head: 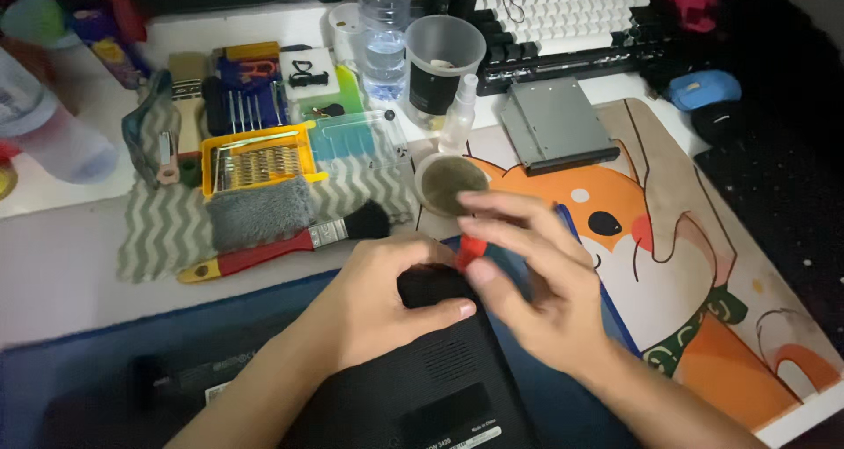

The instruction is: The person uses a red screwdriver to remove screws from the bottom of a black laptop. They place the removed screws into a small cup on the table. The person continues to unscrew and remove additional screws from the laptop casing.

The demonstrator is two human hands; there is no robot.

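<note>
At the lower centre of the frame, the left hand presses down on a black laptop base, thumb and fingers gripping its edge. The right hand, blurred, pinches a small red tool just above it. Both lie on a white desk. A fox-print mat spreads right; a red-handled brush on a chevron cloth sits left; a keyboard upper right.

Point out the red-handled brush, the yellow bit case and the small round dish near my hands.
red-handled brush [264, 254]: head view, on the red handle.
yellow bit case [255, 160]: head view, on its middle.
small round dish [450, 183]: head view, on its dark inside.
</note>
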